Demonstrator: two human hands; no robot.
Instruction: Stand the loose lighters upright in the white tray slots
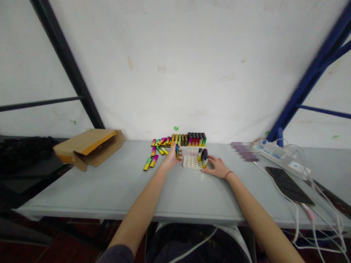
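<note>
My left hand (172, 156) is closed around a lighter (177, 151) with a dark blue body, held upright just left of a white tray with holes (191, 162). Several lighters (205, 159) with black tops and colour-faded bodies stand in the tray's right-hand holes; the holes on its left side hold nothing. My right hand (218, 168) grips the tray's right end, thumb at the near corner and fingers along the side by the standing lighters. Loose colourful lighters (154, 160) lie flat on the table to the left of my left hand.
Behind the tray stand a block of upright lighters (196, 139) and a row of yellowish ones (179, 139). An opened cardboard box (90, 146) sits at the left. On the right are a phone (289, 185), a power strip (285, 157) and tangled white cables. A wall closes off the back.
</note>
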